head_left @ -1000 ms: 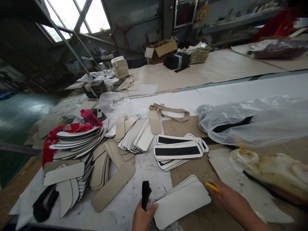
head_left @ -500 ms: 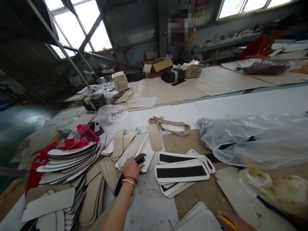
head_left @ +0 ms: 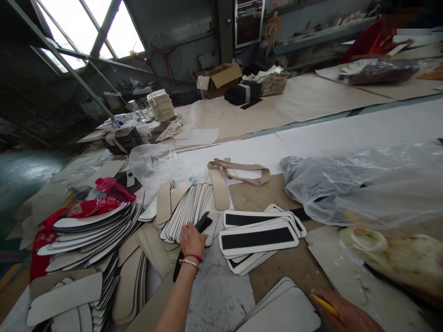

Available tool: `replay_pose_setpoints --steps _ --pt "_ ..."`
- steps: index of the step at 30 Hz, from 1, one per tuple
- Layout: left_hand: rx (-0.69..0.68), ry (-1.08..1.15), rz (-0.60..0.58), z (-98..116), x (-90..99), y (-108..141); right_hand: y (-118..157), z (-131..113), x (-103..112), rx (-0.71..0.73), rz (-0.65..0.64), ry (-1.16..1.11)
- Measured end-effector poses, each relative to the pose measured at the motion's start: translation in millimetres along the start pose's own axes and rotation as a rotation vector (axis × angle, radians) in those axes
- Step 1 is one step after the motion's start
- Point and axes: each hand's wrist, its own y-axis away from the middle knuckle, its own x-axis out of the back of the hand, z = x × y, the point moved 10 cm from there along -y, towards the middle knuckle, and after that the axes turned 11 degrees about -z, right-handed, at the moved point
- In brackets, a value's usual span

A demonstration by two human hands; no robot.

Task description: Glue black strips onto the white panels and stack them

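My left hand [head_left: 192, 239] is closed on black strips [head_left: 203, 222] of flat material, whose ends stick out above the fingers and below the wrist. It is beside a fanned stack of white rounded pieces [head_left: 190, 207] with dark edges. At the lower right my right hand [head_left: 348, 310] grips a yellow-handled tool [head_left: 325, 304]; its working end is hidden. Left of that hand lie several plain white panels [head_left: 282, 306]. Between the hands, a pile of white panels with black strips [head_left: 259, 241] rests on brown board.
Stacks of curved pieces [head_left: 93, 230] and a red cloth [head_left: 44, 230] fill the left. A clear plastic sheet [head_left: 363, 189] and a stained yellowish container [head_left: 391, 253] lie at right. A beige strap loop [head_left: 249, 170] is behind. A person in red [head_left: 363, 41] is at the far table.
The view has shifted slightly, so the scene sits higher and further left. My left hand still holds the black strips. More of my right hand shows, with the yellow tool.
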Motion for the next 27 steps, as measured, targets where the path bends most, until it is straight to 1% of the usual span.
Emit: replay_pose_setpoints --steps 5,7,9,12,14,18,20,22,24,26,27 --pt "0.002 -0.063 0.002 4.5 1.3 5.7 3.0 -15.4 10.9 0.098 0.059 0.038" --pt "-0.016 -0.070 0.014 9.8 1.6 10.1 3.8 -19.7 10.9 0.099 0.053 0.048" --pt "-0.040 -0.054 0.037 15.9 1.7 15.0 3.8 -19.2 9.2 0.066 0.050 0.052" --pt "-0.062 0.039 0.053 21.8 0.2 19.1 4.1 -15.4 5.7 0.035 0.051 0.046" --pt "-0.041 0.158 0.014 20.1 -3.9 17.0 5.1 -12.2 4.4 0.021 0.054 0.042" --pt "0.016 0.523 -0.160 11.6 -17.4 4.9 9.0 -10.6 6.5 0.003 0.054 0.042" --pt "0.028 0.651 -0.211 7.4 -17.3 0.0 12.1 -14.1 10.3 0.003 0.057 0.043" --pt "0.041 0.719 -0.246 1.0 -12.8 -0.4 16.1 -19.5 15.6 0.000 0.061 0.046" --pt "0.063 0.786 -0.284 -9.4 -5.5 6.0 20.1 -26.6 21.6 0.005 0.064 0.049" --pt "0.094 0.847 -0.297 -25.6 8.4 19.7 23.3 -35.4 28.5 0.029 0.067 0.044" --pt "0.113 0.951 -0.251 -37.7 20.9 29.1 24.4 -40.0 31.8 0.044 0.064 0.036"
